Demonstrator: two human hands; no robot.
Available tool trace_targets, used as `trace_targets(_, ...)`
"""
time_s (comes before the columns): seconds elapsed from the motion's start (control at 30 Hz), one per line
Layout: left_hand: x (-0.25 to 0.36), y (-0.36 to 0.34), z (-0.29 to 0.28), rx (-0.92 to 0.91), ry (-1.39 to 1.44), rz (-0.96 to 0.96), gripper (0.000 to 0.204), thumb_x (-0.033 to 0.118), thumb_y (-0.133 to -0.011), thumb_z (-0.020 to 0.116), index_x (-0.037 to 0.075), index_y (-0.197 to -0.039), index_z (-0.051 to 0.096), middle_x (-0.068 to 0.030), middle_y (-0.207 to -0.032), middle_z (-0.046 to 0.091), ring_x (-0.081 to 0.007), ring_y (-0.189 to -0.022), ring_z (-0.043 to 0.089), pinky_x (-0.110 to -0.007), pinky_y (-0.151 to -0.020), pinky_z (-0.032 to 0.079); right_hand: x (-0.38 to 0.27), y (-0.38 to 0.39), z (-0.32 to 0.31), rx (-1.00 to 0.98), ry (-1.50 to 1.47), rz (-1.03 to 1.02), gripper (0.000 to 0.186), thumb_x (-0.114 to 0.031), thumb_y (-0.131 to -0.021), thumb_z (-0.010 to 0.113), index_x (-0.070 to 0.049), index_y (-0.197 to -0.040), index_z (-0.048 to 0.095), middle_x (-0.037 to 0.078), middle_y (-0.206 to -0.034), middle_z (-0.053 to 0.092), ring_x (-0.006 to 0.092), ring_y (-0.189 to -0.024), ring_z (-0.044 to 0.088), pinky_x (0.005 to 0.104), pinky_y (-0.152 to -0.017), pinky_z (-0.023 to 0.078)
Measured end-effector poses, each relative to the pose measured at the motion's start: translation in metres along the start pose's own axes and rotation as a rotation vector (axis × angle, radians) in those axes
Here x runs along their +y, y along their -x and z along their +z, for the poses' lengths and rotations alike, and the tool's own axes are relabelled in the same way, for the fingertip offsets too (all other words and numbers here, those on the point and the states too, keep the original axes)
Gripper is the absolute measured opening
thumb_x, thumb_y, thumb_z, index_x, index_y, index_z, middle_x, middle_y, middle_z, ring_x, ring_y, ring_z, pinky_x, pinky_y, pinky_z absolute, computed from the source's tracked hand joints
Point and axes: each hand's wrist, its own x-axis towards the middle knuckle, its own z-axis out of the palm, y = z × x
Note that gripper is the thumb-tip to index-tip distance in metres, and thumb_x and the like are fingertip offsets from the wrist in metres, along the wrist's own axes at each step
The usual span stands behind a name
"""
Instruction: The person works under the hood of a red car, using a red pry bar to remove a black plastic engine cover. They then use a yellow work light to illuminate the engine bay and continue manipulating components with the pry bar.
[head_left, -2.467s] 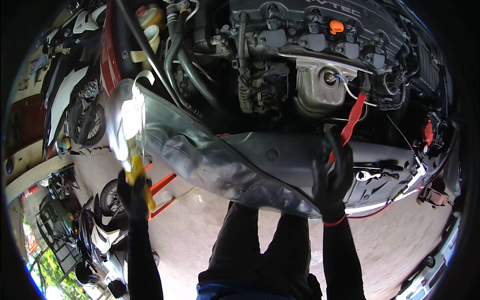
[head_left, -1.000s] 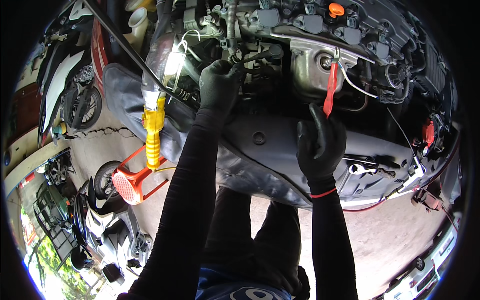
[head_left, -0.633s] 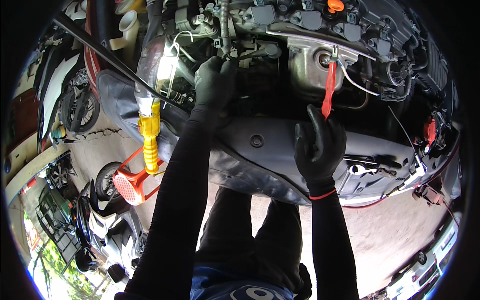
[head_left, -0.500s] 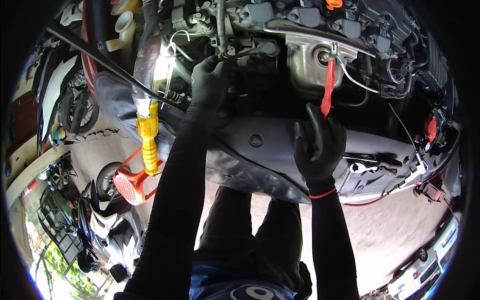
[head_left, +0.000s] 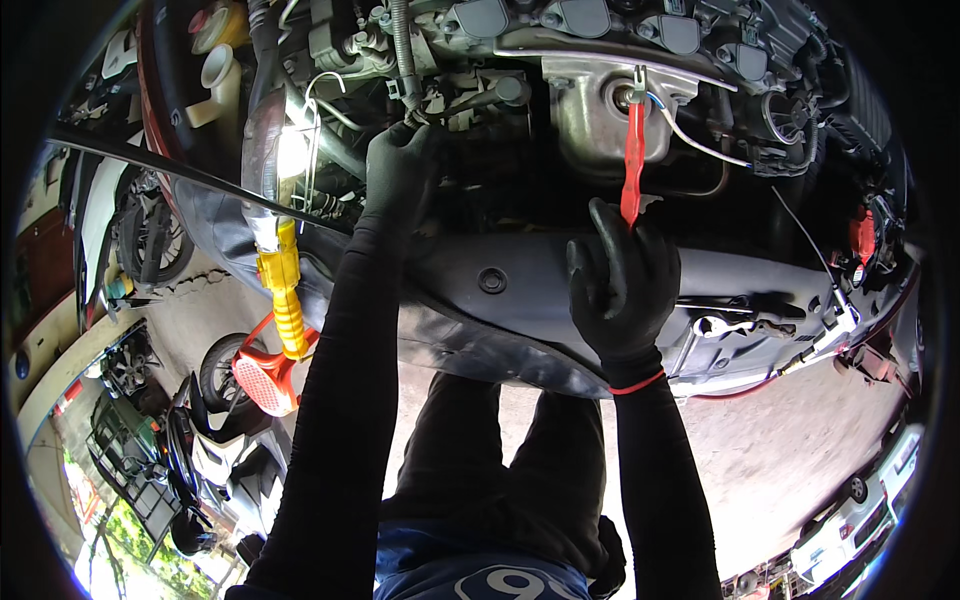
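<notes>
Since the yellow-handled work lamp (head_left: 280, 290) had left the left hand (head_left: 400, 180), the head view showed that hand reaching into the engine, its grip bunched right below a ribbed conduit (head_left: 402, 50); couldn't tell what it pinched, if anything. Lamp sat unheld just left of it, so light was probably sorted for close work. Right hand (head_left: 630, 290) was at the lower end of the red-handled tool (head_left: 633, 160), thumb spread, though whether that grip clamped it, no clue.
</notes>
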Motion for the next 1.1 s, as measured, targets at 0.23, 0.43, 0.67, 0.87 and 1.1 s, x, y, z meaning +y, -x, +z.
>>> trace_targets(0.23, 0.033, 0.033, -0.005, 0.129, -0.744, 0.149, 0.019, 0.019, -0.095, 0.075, 0.006, -0.109, 0.075, -0.0019, -0.077, 0.069, -0.0093, -0.068, 0.066, -0.028, -0.061, 0.051, 0.0, 0.001, -0.001, -0.006, -0.012, 0.009, 0.049, -0.022, -0.082, 0.081, -0.012, -0.129, 0.075, 0.013, -0.112, 0.065, 0.032, -0.089, 0.063, 0.0447, -0.077, 0.05)
trace_targets(0.43, 0.051, 0.045, 0.02, 0.017, -1.171, 0.507, 0.03, 0.028, -0.091, 0.076, 0.014, -0.118, 0.074, -0.0134, -0.082, 0.075, -0.0325, -0.076, 0.074, -0.045, -0.068, 0.057, 0.0, 0.002, -0.001, -0.007, -0.015, 0.008, 0.05, -0.024, -0.083, 0.081, -0.012, -0.131, 0.074, 0.013, -0.112, 0.065, 0.0311, -0.092, 0.064, 0.045, -0.079, 0.049)
trace_targets(0.67, 0.036, 0.017, 0.026, -0.118, -1.547, 0.608, 0.023, 0.028, -0.093, 0.074, 0.018, -0.113, 0.074, -0.0093, -0.084, 0.075, -0.0341, -0.079, 0.074, -0.048, -0.068, 0.059, -0.001, 0.002, -0.003, -0.021, -0.034, 0.036, 0.05, -0.026, -0.083, 0.081, -0.012, -0.131, 0.074, 0.011, -0.113, 0.065, 0.0299, -0.092, 0.064, 0.0441, -0.079, 0.049)
trace_targets(0.87, 0.04, 0.02, 0.035, -0.119, -1.517, 0.631, 0.027, 0.029, -0.092, 0.073, 0.018, -0.117, 0.073, -0.0085, -0.095, 0.074, -0.0339, -0.084, 0.074, -0.047, -0.07, 0.059, -0.003, 0.0, -0.008, -0.051, -0.075, 0.07, 0.051, -0.021, -0.079, 0.082, -0.01, -0.129, 0.076, 0.011, -0.11, 0.07, 0.0305, -0.093, 0.063, 0.0428, -0.082, 0.05)
trace_targets(1.1, 0.033, 0.007, 0.051, -0.123, -1.56, 1.067, 0.04, 0.031, -0.089, 0.072, 0.013, -0.125, 0.07, -0.0097, -0.123, 0.068, -0.0322, -0.104, 0.068, -0.046, -0.081, 0.056, 0.0, -0.001, -0.013, -0.054, -0.132, 0.024, 0.054, -0.037, -0.087, 0.08, -0.01, -0.133, 0.073, 0.013, -0.114, 0.067, 0.0331, -0.099, 0.064, 0.0476, -0.085, 0.05)
